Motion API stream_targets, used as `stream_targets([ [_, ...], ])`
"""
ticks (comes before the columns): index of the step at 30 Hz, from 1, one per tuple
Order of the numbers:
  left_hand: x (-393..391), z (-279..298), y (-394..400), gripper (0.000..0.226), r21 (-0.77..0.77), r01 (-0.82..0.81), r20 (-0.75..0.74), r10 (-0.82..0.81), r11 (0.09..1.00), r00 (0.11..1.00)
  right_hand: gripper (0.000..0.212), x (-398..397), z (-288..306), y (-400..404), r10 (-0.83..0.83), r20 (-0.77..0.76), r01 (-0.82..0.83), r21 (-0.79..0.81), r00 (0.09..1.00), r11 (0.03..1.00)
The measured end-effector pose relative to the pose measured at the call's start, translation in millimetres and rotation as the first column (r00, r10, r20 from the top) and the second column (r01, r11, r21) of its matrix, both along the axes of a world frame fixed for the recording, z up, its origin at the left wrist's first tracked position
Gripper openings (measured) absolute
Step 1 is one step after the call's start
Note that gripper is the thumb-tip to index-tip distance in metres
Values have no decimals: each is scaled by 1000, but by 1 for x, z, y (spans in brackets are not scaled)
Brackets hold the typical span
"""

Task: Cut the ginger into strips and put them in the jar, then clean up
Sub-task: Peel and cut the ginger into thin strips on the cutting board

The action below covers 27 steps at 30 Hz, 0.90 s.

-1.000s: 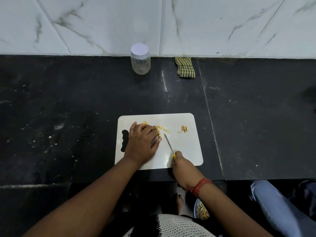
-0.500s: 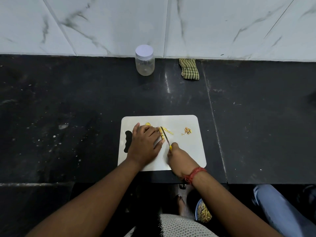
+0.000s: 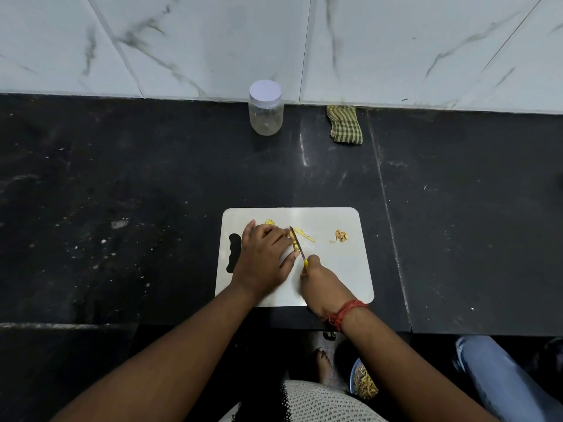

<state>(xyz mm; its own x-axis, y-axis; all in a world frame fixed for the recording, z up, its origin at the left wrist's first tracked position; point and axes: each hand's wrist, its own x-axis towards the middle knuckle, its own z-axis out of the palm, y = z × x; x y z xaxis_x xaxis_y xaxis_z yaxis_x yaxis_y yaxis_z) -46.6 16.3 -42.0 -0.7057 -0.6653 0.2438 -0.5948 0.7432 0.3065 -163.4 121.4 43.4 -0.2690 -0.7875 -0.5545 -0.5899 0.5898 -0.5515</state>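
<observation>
The left hand [image 3: 262, 257] presses curled fingers on the yellow ginger piece [image 3: 295, 242], steadying it on the white plastic cutting board [image 3: 341, 269] beside the yellow-handled knife [image 3: 298, 243] that the right hand [image 3: 320, 278] grips to slice strips.

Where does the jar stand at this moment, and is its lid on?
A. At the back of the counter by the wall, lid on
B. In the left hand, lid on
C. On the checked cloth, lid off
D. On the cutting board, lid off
A: the jar stands on the dark counter against the marble wall, left of the checked cloth, with its white lid on.
</observation>
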Motion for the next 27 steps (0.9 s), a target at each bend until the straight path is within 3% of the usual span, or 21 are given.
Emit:
stream_targets([
  [14, -1, -2, -1, 34, -14, 3, 0, -3, 1000, 1000, 29, 0, -3, -6, 2, -27, 0, 58, 1000, 998],
  [19, -1, -2, -1, 32, -23, -3, -4, 3, 1000, 1000, 15, 1, -4, 4, 42, -29, -39, 88, 999, 995],
  [27, -1, -2, -2, 32, -10, 0, -7, 0, 1000, 1000, 15, 2, -6, 5, 71, -27, -68, 101, 997, 993],
])
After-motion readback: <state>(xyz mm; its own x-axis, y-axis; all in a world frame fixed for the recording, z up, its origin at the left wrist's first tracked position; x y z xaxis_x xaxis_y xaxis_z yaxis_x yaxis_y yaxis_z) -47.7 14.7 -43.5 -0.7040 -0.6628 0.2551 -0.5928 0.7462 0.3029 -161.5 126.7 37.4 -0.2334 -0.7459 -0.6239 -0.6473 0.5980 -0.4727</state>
